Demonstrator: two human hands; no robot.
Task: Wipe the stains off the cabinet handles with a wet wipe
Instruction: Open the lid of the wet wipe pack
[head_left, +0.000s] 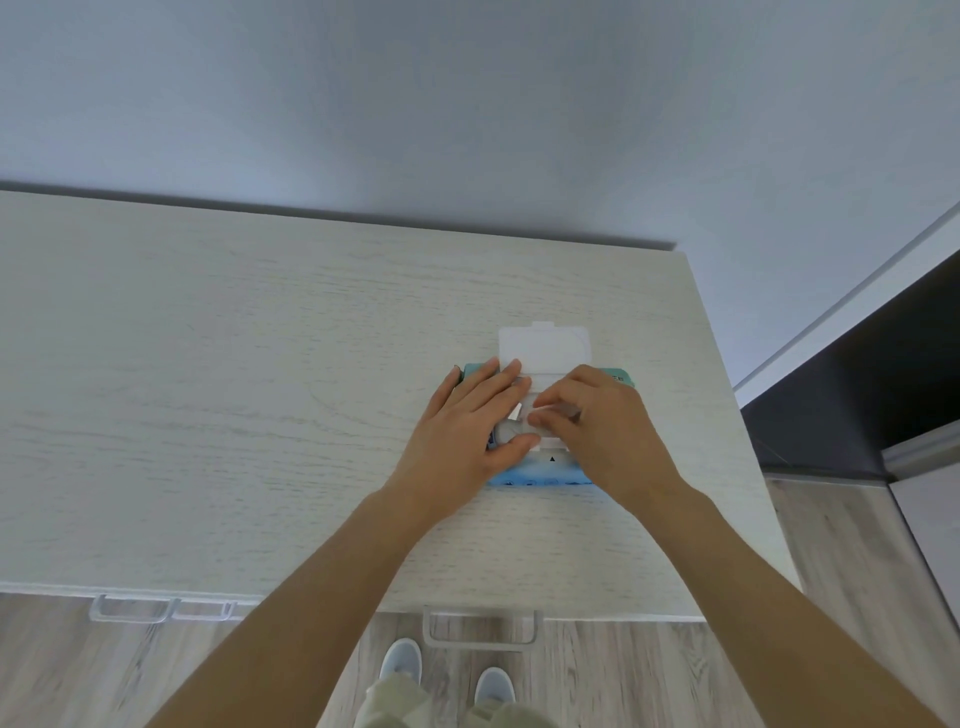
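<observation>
While the left hand (462, 421) presses the lid-open wipe pack (540, 475) flat, the right hand (597, 421) pinches a wipe (540, 415).

A small black triangle mark (552, 459) is showing on the white front edge of the wet wipe pack (540, 475), just below its opening. Faint dark print is running along the pack's blue front strip and at its far right corner, but it is too small and blurred to be read. No other text is appearing.

Pale wood-grain cabinet top (208, 364) below a white wall (467, 104); grey-white shoes (400, 660) on plank floor (857, 545).
</observation>
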